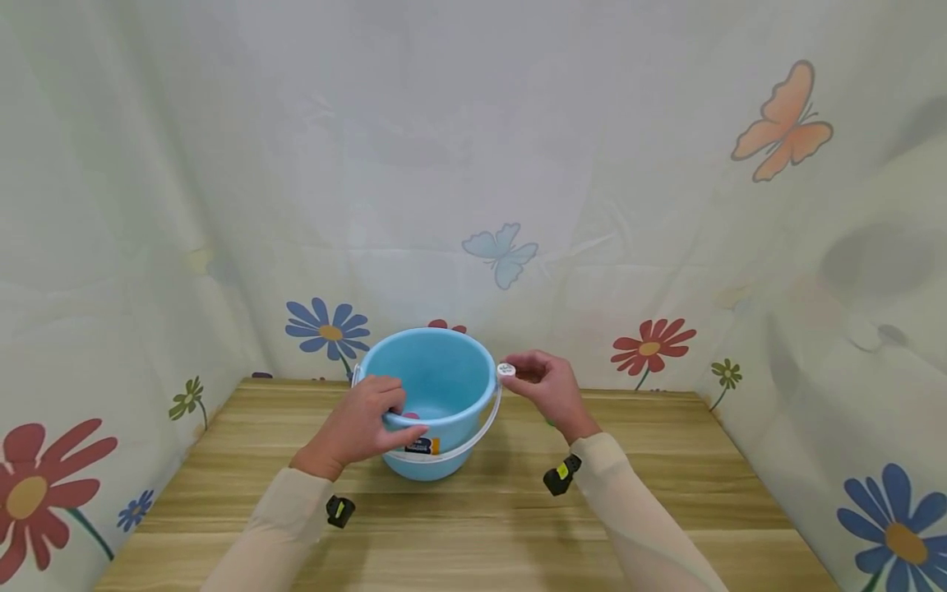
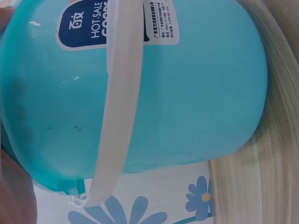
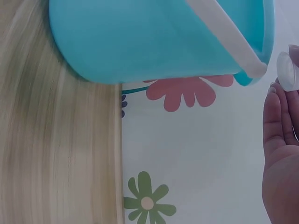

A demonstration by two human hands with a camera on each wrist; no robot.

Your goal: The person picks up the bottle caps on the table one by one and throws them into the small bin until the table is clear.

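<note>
A light blue plastic bucket stands upright on the wooden table, its white handle hanging down across the front. My left hand grips the near left rim, fingers over the inside and thumb outside. Near the bucket's right rim, my right hand pinches a small round white cap-like piece with printing on its top. From the right wrist view that piece looks translucent and cup-shaped, held between thumb and fingers. Something pink shows inside the bucket, mostly hidden by the rim.
The wooden table runs back to a pale curtain printed with flowers and butterflies. A dark label is stuck on the bucket's front. A small green bit shows beneath my right hand, too hidden to identify.
</note>
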